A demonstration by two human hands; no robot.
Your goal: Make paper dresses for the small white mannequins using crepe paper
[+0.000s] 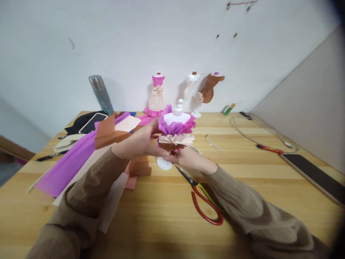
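Found standing on the desk [151, 216], directly ahead and between both hands: form [176, 124]. Long axis near upright, top leaning slightly right over the base [164, 164].

Left hand [141, 142] against the form's left side, part-closed around it, thumb in front and fingers reaching toward the back, partly hidden. Right hand [192, 160] at the form's front right, fingers drawn together in a pinch at the waist, just below the brown fan [174, 146]; cannot tell the exact fold gripped. Equally near, both touching; thumb of the left and fingertips of the right meeting low at the front.

Above the pinch on the form: cream fan [176, 139], then purple ruffle [172, 127].

Near side of the form, to the right: scissors [192, 182], tips toward the base. Left of the form: purple paper [71, 167]. Behind the form, to the left: pink dress [157, 97].
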